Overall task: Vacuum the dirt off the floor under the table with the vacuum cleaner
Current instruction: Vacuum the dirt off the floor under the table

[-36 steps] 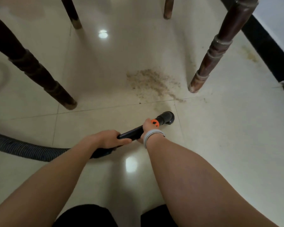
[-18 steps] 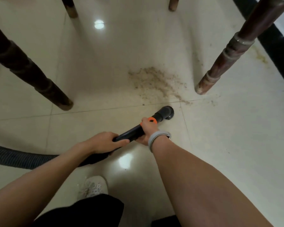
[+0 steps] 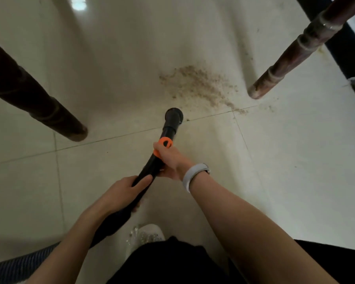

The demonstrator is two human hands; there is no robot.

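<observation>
Gripping wand (image 3: 166, 133), nozzle (image 3: 174, 113) just short of dirt (image 3: 199, 85)

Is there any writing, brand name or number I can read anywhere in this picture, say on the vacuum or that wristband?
None can be read.
Vacuum tube: plain black, no lettering shows.
Orange collar: no marking shows.
Wristband: plain grey, no text or digits visible.
Shoe: sparkly, no logo legible.

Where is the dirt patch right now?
In the head view, the dirt patch lies on the floor right of centre, just beyond the vacuum nozzle and left of the right table leg.
</observation>
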